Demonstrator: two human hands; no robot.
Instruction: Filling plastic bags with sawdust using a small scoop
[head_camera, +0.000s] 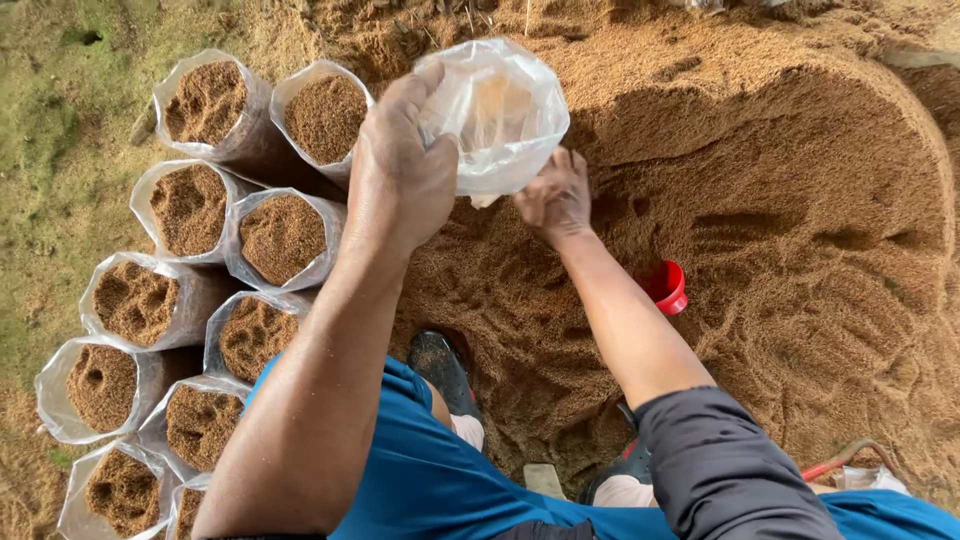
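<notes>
1. Plainly, the thing in hand is a clear plastic bag (495, 115), held up in the air above the big heap of sawdust (760, 200) that covers the ground; it hangs over the heap's near-left slope, just right of the rows of filled bags (205, 300).
2. The bag looks thin, soft and very light. It appears empty or nearly so, with only a pale smear of dust showing through the film. It has no stiffness of its own and will crumple or fold shut unless its mouth is kept spread.
3. The film is probably a little slick, and dust on the skin will make it slicker, so a pinch on the rim is likely the surest hold; a stretched thin wall could tear.
4. The left hand (405, 165) is closed on the bag's left side, thumb up against the film and fingers wrapped round behind, gripping near the rim. The left arm runs bare and nearly straight up from the lower left.
5. The right hand (555, 195) sits just under the bag's lower right edge, fingers curled and touching or pinching the film there; whether it truly grips cannot be told. Its forearm slants down to a dark rolled sleeve.
6. A small red cup (668, 287) lies half sunk in the sawdust beside the right forearm, apart from both hands.
</notes>
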